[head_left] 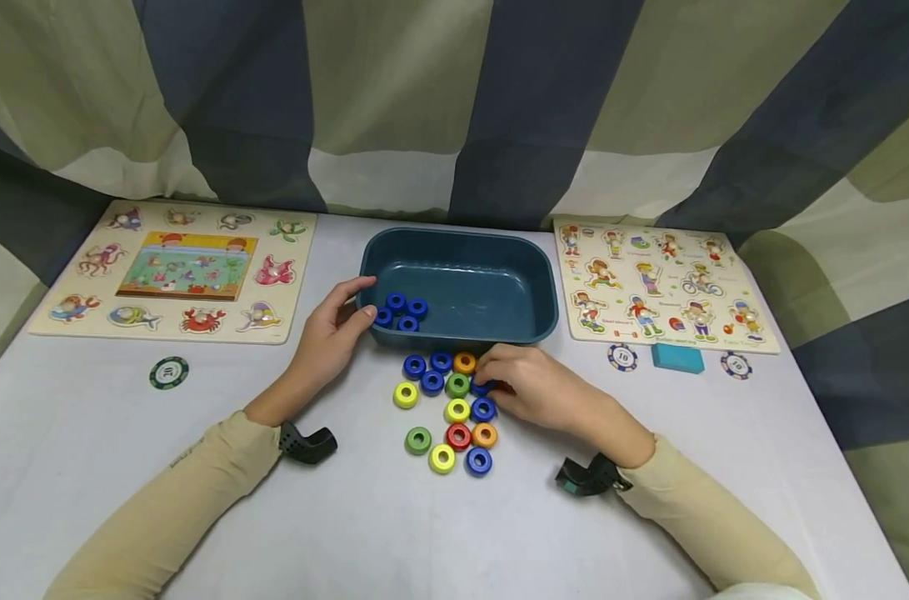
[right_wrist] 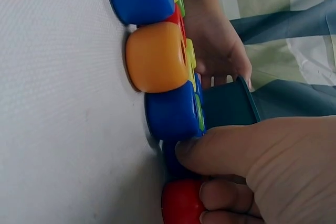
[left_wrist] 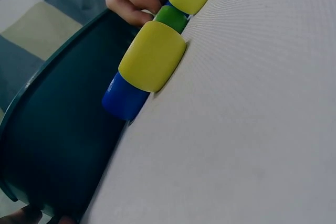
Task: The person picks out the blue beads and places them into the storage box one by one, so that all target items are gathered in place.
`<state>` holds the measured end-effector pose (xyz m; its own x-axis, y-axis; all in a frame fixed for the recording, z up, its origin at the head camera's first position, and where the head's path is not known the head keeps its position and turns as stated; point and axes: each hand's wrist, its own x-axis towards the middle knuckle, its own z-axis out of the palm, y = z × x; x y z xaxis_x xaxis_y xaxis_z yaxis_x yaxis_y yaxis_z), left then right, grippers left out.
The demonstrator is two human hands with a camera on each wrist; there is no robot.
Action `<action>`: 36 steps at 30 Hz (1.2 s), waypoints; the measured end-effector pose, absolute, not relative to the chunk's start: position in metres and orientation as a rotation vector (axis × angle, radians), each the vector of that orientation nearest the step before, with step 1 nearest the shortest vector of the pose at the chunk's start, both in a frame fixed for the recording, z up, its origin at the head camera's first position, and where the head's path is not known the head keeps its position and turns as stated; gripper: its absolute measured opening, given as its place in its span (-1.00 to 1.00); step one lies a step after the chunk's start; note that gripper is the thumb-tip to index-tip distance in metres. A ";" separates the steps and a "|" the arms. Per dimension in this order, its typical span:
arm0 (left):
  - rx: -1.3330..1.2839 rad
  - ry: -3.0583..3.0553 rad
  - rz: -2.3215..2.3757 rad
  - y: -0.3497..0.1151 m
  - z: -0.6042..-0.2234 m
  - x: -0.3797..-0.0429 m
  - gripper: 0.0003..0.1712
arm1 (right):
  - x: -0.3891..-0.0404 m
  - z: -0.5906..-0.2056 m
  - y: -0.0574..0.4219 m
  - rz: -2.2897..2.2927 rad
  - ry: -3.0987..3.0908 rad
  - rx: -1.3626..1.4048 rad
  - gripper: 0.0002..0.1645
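My left hand (head_left: 337, 329) grips the left end of a dark teal plastic tub (head_left: 461, 335), thumb at the near rim and fingers along the outer side. Several blue rings (head_left: 396, 302) lie inside at the tub's left end. In front of the tub, my right hand (head_left: 532, 383) pinches a blue ring (right_wrist: 176, 161) at the right side of a loose group. Its thumb presses on that ring in the right wrist view, and a red ring (right_wrist: 181, 201) sits against the curled fingers. Other rings around it are blue (head_left: 482, 409), green (head_left: 457, 384), yellow (head_left: 457, 411) and orange (head_left: 465, 362).
A sea-animal puzzle board (head_left: 289, 275) lies at the left, a sports-figure board (head_left: 679, 312) at the right. Poker chips (head_left: 169, 372) and a turquoise block (head_left: 677, 358) lie on the white table (head_left: 394, 542). A striped curtain (head_left: 394, 100) hangs behind.
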<state>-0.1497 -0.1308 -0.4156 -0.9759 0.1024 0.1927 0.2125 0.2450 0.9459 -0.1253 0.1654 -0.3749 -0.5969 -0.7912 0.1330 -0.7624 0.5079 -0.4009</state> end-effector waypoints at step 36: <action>-0.317 -2.406 -1.847 -0.133 -0.418 -0.150 -0.54 | -0.201 -0.340 0.113 -0.881 2.805 -1.202 -0.89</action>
<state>-0.1503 -0.1325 -0.4183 -0.9742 0.1079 0.1981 0.2193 0.2465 0.9440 -0.2007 0.1127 -0.3396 -0.7130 -0.6586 0.2406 -0.6780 0.5599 -0.4763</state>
